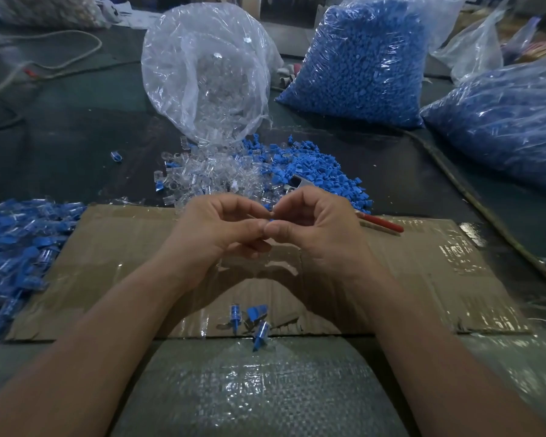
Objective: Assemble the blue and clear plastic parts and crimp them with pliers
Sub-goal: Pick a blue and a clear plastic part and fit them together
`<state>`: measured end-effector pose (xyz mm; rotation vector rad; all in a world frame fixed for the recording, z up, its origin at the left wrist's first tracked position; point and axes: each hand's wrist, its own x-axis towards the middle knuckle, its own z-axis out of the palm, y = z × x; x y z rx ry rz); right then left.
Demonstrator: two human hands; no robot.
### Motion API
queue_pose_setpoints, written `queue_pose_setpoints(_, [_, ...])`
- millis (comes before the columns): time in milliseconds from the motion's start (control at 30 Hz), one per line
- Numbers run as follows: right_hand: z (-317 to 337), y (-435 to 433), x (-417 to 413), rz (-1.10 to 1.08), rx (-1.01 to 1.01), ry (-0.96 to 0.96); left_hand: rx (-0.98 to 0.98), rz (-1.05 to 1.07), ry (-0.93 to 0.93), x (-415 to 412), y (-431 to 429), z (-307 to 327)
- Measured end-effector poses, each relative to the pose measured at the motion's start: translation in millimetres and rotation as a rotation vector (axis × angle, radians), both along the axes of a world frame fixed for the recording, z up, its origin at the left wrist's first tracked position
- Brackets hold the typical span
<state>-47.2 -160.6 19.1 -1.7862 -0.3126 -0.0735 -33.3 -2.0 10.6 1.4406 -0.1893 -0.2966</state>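
Observation:
My left hand [215, 228] and my right hand [319, 225] meet fingertip to fingertip above the cardboard sheet [423, 279]. Between them they pinch a small blue part [270, 219], mostly hidden by the fingers; whether a clear part is with it, I cannot tell. Loose clear parts [202, 175] and loose blue parts [316, 165] lie heaped just beyond the hands. The red-handled pliers [382, 223] lie on the cardboard to the right of my right hand, their metal jaws [297, 182] among the blue parts. Three assembled pieces [252, 320] lie near the cardboard's front edge.
An open clear bag of clear parts [208, 70] stands behind the heap. Two full bags of blue parts [366, 61] [511, 121] sit at the back right. A pile of assembled blue-and-clear pieces [16, 247] lies at the left. A woven sack [249, 389] is nearest me.

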Motion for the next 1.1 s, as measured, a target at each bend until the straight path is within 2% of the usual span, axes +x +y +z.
queue_pose_setpoints(133, [-2, -1, 0, 0.014, -0.044, -0.031, 0.045, 0.004, -0.034, -1, 1, 0])
queue_pose_setpoints(300, [-1, 0, -2, 0.095, -0.075, -0.067, -0.060, 0.035, 0.033, 1, 0, 0])
queue_pose_setpoints(767, [-8, -1, 0, 0.006, -0.274, -0.260, -0.041, -0.015, 0.100, 4, 1, 0])
queue_pose_setpoints(967, [-8, -2, 1, -0.006, -0.297, -0.192, -0.071, -0.002, 0.132, 4, 2, 1])
queue_pose_setpoints(1033, [-5, -8, 3, -0.088, -0.330, -0.117, -0.086, 0.013, 0.140, 4, 2, 1])
queue_pose_setpoints(1100, [-1, -19, 7, -0.207, -0.459, -0.091, -0.094, 0.032, 0.141, 5, 1, 0])
